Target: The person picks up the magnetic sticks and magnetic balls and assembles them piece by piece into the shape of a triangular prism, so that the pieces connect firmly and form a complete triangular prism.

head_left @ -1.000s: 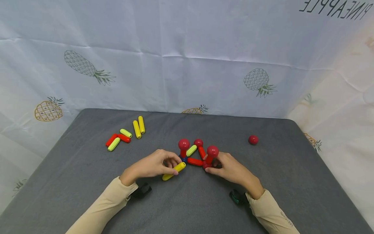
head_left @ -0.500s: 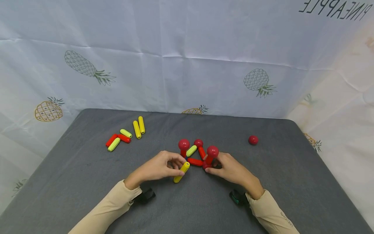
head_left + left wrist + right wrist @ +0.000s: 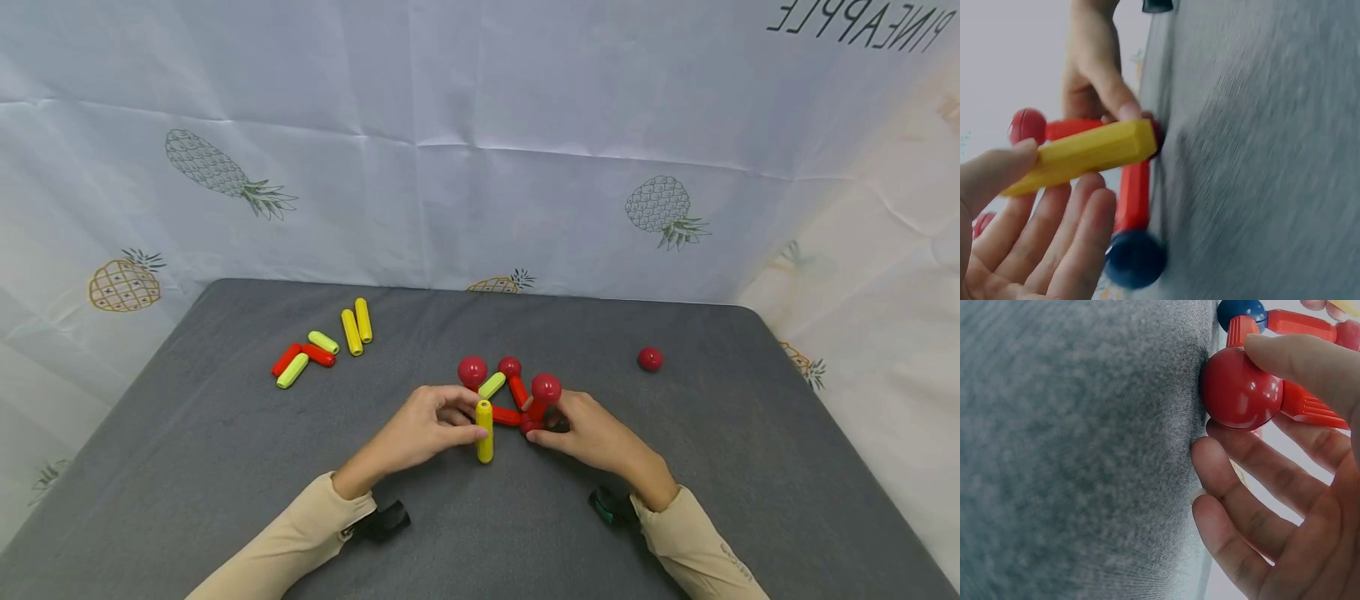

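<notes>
My left hand pinches a yellow rod between thumb and fingers, upright in the head view, just in front of a ball-and-rod frame. My right hand holds the frame's near right corner, a red ball, with the thumb on top of it in the right wrist view. A red rod joins this corner to a blue ball. Behind them, a lime rod and another red rod lead to a back red ball. Upright rods carry red balls over both front corners.
A loose red ball lies to the right on the grey cloth. At the back left are two yellow rods, with lime rods and red rods beside them. A pineapple-print curtain hangs behind the table.
My left hand has moved right with the yellow rod and turned it from slanted to upright, so it now covers the blue ball in the head view. My right hand has stayed put.
</notes>
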Tool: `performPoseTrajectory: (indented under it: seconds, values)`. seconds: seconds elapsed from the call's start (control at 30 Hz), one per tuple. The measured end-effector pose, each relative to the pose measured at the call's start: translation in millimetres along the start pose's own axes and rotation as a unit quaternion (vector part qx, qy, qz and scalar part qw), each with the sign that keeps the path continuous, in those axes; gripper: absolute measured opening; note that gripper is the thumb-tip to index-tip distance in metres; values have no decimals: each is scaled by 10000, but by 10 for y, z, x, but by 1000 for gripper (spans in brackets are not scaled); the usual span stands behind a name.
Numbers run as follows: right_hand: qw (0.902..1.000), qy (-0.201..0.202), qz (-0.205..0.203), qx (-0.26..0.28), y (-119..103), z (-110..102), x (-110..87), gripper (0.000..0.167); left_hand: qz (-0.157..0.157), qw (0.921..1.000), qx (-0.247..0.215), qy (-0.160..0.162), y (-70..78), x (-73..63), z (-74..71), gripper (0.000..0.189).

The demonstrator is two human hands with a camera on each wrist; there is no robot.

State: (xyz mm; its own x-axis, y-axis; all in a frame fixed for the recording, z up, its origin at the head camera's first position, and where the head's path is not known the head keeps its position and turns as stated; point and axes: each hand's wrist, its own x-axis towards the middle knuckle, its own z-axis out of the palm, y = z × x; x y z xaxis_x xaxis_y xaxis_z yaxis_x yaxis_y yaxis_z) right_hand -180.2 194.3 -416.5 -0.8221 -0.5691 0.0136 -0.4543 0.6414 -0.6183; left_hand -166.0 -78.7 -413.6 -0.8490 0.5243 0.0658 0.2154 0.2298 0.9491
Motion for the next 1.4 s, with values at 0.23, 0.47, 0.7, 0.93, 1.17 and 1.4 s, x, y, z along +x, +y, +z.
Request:
performPoseTrajectory:
  seconds: [0.23, 0.47, 0.7, 0.93, 1.17, 1.4]
  values:
    - [10000, 6, -50, 14, 9, 3, 4, 30, -57, 9975, -670, 233, -17, -8, 121, 35]
    - [10000, 4, -94, 24, 18, 5, 7, 30, -47, 9954, -822, 500, -11, -8, 173, 30]
    - [10000, 19, -79, -2, 20, 7, 8, 30, -93, 9924, -829, 900, -49, 4, 238, 29]
    - [10000, 13, -64, 8, 14, 4, 7, 30, -79, 9906, -587, 1237, -61, 4, 268, 32]
    - [10000, 15, -55, -33, 18, 1, 6, 31, -398, 9853, -766, 1474, -53, 20, 241, 52]
    - [10000, -26, -58, -59, 12, 0, 9, 30, -396, 9877, -776, 1295, -58, 28, 173, 76]
